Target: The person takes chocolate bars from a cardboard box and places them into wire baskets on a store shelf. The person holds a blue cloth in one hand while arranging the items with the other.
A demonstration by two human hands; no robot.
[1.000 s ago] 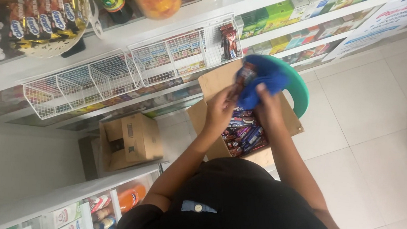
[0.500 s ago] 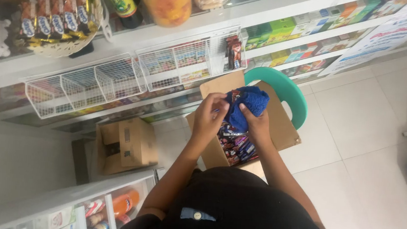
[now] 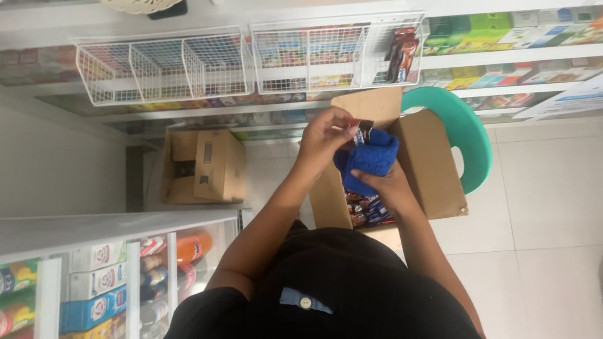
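My left hand (image 3: 322, 138) pinches a small dark snack packet (image 3: 360, 129) with a red end. My right hand (image 3: 386, 186) holds a blue cloth (image 3: 365, 160) bunched against the packet. Both hands hover over an open cardboard box (image 3: 429, 166) that rests on a green plastic stool (image 3: 465, 129). Several more dark snack packets (image 3: 365, 210) lie in the bottom of the box. My black shirt fills the lower middle of the view.
White wire baskets (image 3: 161, 66) hang on the shelf front ahead, one holding red packets (image 3: 401, 53). A second cardboard box (image 3: 203, 167) sits on the floor at left. A glass-fronted counter (image 3: 98, 290) with cartons and bottles stands at lower left. The floor is white tile (image 3: 568, 200).
The view has swung so the shelf and box sit lower. My left hand has pulled a packet up out of the blue cloth, which my right hand holds lower.
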